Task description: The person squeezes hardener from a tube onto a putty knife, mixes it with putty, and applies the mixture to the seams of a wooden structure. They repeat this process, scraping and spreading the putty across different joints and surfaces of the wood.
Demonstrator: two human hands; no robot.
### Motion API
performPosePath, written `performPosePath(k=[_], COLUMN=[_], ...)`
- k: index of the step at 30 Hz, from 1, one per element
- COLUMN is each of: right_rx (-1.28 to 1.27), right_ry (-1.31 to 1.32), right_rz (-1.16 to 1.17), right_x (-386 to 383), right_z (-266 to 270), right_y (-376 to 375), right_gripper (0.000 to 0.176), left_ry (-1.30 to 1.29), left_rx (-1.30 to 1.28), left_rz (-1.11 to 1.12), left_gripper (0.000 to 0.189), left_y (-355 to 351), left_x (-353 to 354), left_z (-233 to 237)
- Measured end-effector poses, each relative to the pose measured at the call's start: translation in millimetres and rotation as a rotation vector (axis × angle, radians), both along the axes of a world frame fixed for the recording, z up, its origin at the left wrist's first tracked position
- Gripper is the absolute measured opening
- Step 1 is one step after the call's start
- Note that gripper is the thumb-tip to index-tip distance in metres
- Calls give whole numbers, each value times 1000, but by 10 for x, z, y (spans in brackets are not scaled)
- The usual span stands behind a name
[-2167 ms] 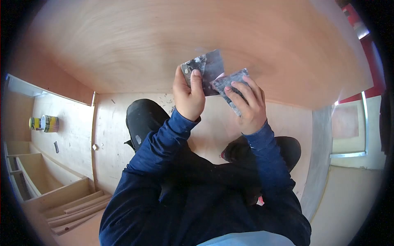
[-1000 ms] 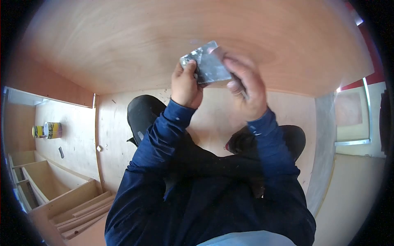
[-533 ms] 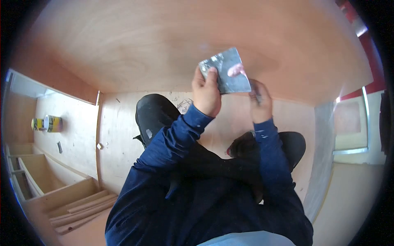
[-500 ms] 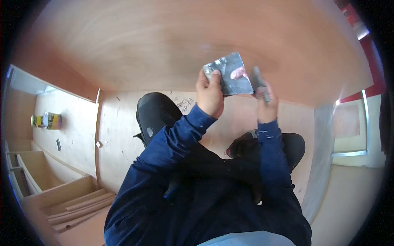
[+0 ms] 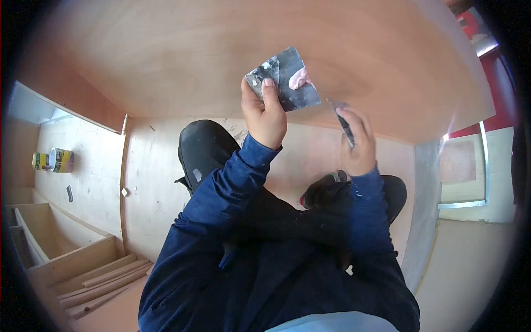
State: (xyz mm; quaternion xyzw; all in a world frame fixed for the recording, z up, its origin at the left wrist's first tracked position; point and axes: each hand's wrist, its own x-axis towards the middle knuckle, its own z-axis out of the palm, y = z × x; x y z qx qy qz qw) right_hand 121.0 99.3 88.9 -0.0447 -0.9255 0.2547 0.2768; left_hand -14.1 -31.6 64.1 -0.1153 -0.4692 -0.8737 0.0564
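My left hand [image 5: 264, 120] grips a square, grey metal plate [image 5: 285, 69], thumb on its upper face. A lump of pink putty [image 5: 298, 79] sits on the plate near its right edge, and pale smears mark the corner by the thumb. To the right, my right hand [image 5: 358, 144] is closed around a putty knife [image 5: 345, 128], seen nearly edge-on and slightly blurred. A small gap separates the knife from the plate. Both hands are held in front of a large wooden panel [image 5: 193, 55].
Two open cans [image 5: 62, 160] stand on the left, with a dark strip [image 5: 69, 193] on the surface nearby. Wooden slats [image 5: 105, 279] lie at lower left. My knees flank the pale wooden floor [image 5: 152, 166], which carries dark shavings. A metal frame [image 5: 463, 205] is at right.
The plate has moved up and to the left with my left hand. My right hand has drawn away from it, the putty knife now lower and farther from the plate's edge.
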Motion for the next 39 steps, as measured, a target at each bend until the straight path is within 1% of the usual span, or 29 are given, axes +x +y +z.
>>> performPosePath(k=[2,3,6,8,10,11,12,14,15,16,17,18,20,22,24,26,28,31,33,35,37,39], right_rx=[174,216,175,134,351,352,347,326,328,318,308,306,312,343,361,385,358,288,293,297,223,199], right_ry=[71,104,83,77,116,84,80,-106,-105,-119,-140,-160,18,40,172,203,316,306,315,327,399,408], right_rz=[56,78,92,80,49,95,98,164,163,86,15,26,-30,-61,-122,-133,-160,-209,-245,-281,-329,-311], right_x=[-82,-138,-257,-353,-463,-481,-475,-496,-531,-573,-615,-700,-891,-1080,-1269,-1459,-1602,-1752,-1834,-1940,-2033,-2129], right_z=[321,368,522,377,240,173,76,-171,-347,-544,-676,-755,-870,-984,-1071,-1221,-1277,-1326,-1332,-1365,-1479,-1585], right_y=[-32,-101,-370,-453,-534,-500,-419,-226,-166,-104,-60,-40,-110,-103,-77,-17,-16,-51,-80,-127,-154,-135], right_gripper=[49,49,47,47,48,48,48,51,51,54,56,56,59,56,55,54,54,54,55,56,59,60], left_ry=[27,57,105,117,147,154,150,135,184,227,191,171,188,156,172,163,158,113,108,92,80,111], left_rx=[-31,-51,-64,-64,-192,-233,-238,-9,64,139,97,90,92,89,129,141,156,188,224,214,204,182], left_rz=[30,60,119,159,175,228,229,358,389,426,454,462,460,472,477,475,477,459,421,421,419,402], left_gripper=[13,13,13,13,13,14,14,17,18,19,19,19,21,19,18,18,17,17,17,17,17,17], left_y=[-8,-15,52,29,-42,-104,-181,-354,-422,-487,-556,-577,-625,-666,-696,-702,-702,-727,-734,-738,-743,-767], left_x=[-5,21,33,19,45,-63,-186,-426,-481,-522,-541,-586,-643,-637,-654,-662,-653,-636,-619,-613,-631,-667], left_z=[39,60,38,-3,23,8,25,144,209,250,242,195,156,207,194,198,226,260,264,259,233,181])
